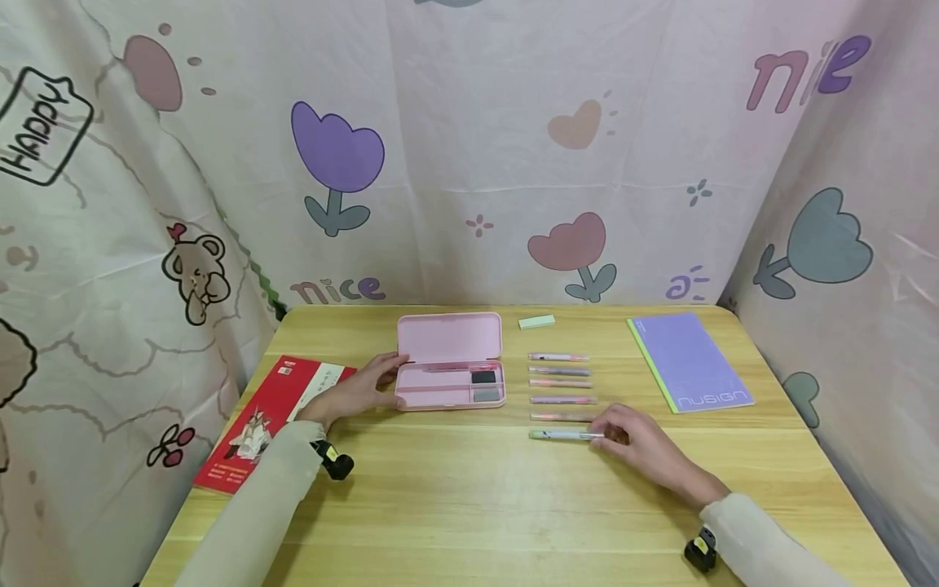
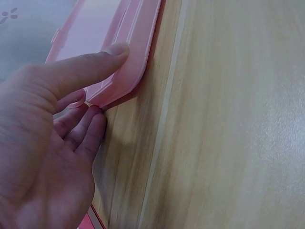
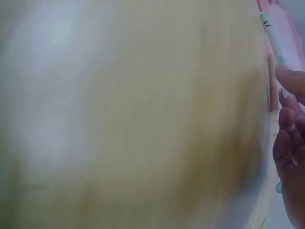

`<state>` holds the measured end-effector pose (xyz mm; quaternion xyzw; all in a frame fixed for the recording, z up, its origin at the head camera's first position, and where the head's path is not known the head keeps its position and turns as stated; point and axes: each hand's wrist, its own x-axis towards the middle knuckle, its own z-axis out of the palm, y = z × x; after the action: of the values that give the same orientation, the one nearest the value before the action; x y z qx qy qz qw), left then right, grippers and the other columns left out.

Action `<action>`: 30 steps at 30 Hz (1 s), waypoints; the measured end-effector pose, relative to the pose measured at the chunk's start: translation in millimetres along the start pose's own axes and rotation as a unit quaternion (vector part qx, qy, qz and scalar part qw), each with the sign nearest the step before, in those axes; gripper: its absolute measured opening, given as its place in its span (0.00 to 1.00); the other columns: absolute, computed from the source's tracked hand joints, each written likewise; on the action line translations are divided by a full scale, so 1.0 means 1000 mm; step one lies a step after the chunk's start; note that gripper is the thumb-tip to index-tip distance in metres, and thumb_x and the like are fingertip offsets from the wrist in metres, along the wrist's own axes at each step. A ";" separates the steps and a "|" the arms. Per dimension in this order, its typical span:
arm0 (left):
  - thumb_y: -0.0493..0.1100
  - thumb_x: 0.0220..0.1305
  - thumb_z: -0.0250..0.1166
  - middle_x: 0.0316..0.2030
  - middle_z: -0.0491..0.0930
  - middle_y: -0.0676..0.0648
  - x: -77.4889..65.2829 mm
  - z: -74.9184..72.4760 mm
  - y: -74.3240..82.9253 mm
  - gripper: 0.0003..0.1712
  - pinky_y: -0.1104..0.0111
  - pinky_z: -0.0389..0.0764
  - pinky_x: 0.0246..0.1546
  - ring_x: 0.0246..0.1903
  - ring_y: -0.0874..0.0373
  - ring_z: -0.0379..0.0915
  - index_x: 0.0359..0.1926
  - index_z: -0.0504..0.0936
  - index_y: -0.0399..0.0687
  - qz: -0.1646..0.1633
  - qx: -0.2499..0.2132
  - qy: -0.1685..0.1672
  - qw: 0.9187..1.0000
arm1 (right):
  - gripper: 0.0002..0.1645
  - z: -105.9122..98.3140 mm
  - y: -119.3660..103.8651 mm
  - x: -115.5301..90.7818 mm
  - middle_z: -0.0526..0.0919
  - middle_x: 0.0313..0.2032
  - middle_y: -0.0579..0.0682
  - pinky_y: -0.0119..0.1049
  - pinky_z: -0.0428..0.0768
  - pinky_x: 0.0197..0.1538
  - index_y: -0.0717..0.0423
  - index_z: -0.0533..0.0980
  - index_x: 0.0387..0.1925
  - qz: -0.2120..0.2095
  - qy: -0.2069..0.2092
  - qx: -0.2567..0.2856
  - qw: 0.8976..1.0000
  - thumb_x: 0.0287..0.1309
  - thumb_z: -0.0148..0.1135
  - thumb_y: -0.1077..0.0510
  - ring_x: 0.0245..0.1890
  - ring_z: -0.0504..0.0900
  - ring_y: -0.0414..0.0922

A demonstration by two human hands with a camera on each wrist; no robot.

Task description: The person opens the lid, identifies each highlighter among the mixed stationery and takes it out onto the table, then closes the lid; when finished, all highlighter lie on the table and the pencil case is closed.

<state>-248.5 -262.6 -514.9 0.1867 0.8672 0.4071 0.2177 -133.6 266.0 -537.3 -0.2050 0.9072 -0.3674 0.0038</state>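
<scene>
An open pink pencil case [image 1: 451,399] lies at the middle of the table with its lid folded back. My left hand [image 1: 359,390] grips its left end. In the left wrist view the thumb [image 2: 102,62] presses on the case's near edge while the other fingers bend at its corner. Inside the case are a pink pen [image 1: 458,369] and dark and grey blocks in the right compartments. My right hand [image 1: 641,444] pinches the right end of a white pen with a green tip [image 1: 561,434]. Several other pens [image 1: 561,399] lie in a column just beyond it.
A pale green eraser [image 1: 537,322] lies at the back. To the right is a purple notebook [image 1: 693,363]. A red booklet [image 1: 264,416] lies under the left forearm. Patterned curtains [image 1: 455,163] hang behind and at both sides of the wooden table [image 1: 469,505].
</scene>
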 end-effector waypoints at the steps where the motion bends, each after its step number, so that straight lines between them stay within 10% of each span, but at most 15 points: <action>1: 0.51 0.69 0.77 0.85 0.50 0.36 0.000 0.000 0.000 0.58 0.39 0.67 0.79 0.77 0.36 0.62 0.88 0.53 0.49 0.000 0.001 0.000 1.000 | 0.09 0.000 0.001 -0.001 0.81 0.36 0.34 0.29 0.79 0.35 0.38 0.87 0.44 0.002 0.000 0.001 1.000 0.66 0.78 0.56 0.34 0.75 0.31; 30: 0.52 0.69 0.77 0.85 0.51 0.38 0.000 -0.001 -0.002 0.57 0.39 0.66 0.80 0.77 0.37 0.62 0.88 0.53 0.51 -0.003 -0.002 -0.003 1.000 | 0.08 0.003 0.006 -0.003 0.82 0.39 0.33 0.29 0.78 0.35 0.38 0.87 0.46 0.000 0.006 -0.003 1.000 0.69 0.76 0.55 0.33 0.74 0.31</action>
<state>-249.7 -264.7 -516.3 0.1851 0.8662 0.4075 0.2222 -132.2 269.4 -543.6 -0.2026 0.9085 -0.3656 -0.0023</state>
